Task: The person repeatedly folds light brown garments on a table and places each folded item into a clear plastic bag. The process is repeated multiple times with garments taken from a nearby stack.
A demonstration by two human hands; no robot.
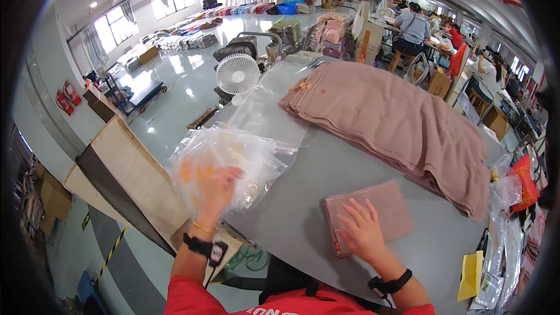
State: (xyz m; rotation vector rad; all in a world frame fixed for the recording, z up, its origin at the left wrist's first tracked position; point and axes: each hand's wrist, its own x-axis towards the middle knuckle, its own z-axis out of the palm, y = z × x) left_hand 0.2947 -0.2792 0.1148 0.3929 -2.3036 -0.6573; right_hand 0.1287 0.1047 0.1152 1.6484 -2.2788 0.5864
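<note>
My left hand (221,186) is over a fanned pile of clear plastic bags (258,157) at the left of the grey table (302,170); it is blurred, and whether its fingers grip a bag cannot be told. My right hand (361,229), fingers spread, is at a folded pink-brown cloth (389,210) with a small red label on its lower left corner. Behind it, a long stack of pink-brown cloths (385,109) lies across the table, with small orange tags at its left end.
A white round fan (237,74) stands past the bags. A yellow card (470,275) and plastic packets (492,288) lie at the right edge. Beside the table at left is an open carton (140,175). A person (410,28) sits farther back.
</note>
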